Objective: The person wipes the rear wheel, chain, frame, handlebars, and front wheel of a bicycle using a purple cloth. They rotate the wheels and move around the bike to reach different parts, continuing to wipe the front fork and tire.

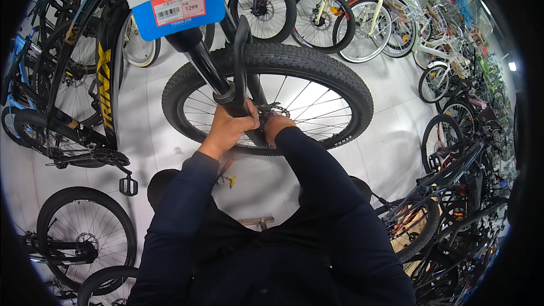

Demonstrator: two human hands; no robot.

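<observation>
In front of me a bicycle front wheel with a knobby black tyre stands between the legs of a black suspension fork. My left hand is closed round the lower end of the near fork leg, its thumb lying across it. Just to its right, my right hand is curled in at the wheel's hub, close to the brake disc. The fingers of that hand are mostly hidden, and what they hold does not show. A white and blue price tag hangs over the upper fork.
The bike's black frame with yellow lettering rises at the left, its pedal sticking out. A small yellow-ended tool and a wooden-handled tool lie on the white floor below my hands. Parked bicycles crowd the right, back and left.
</observation>
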